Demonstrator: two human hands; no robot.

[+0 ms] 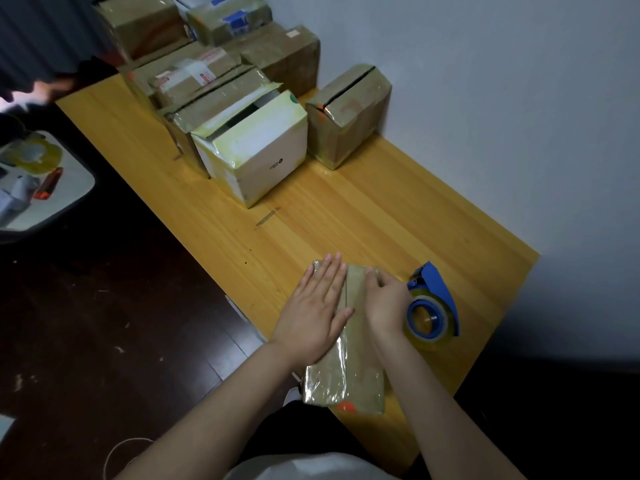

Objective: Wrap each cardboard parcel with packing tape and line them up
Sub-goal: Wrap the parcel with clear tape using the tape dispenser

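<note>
Honey-yellow wood-grain table (pixel 363 209), brown tape-glossed parcel (pixel 349 372) with an orange mark at lower centre, blue tape dispenser (pixel 433 299) with yellowish roll, white box (pixel 256 150) tinged yellow-green, brown parcels (pixel 348 114) upper centre, pale grey-blue wall (pixel 502 98), dark reddish-brown floor (pixel 104 323).

A long bench (pixel 381 209) of yellow wood with clear grain stands with one long side against a plain, pale blue-grey wall (pixel 502 98). The floor (pixel 104 323) is dark reddish-brown boards, scuffed and flecked with pale specks. A thin white cord (pixel 117 448) curls on it at lower left. At the top left hangs a dark ribbed surface (pixel 41 29), possibly a curtain. The light is soft, with deep shadow past the bench's near right end.
</note>
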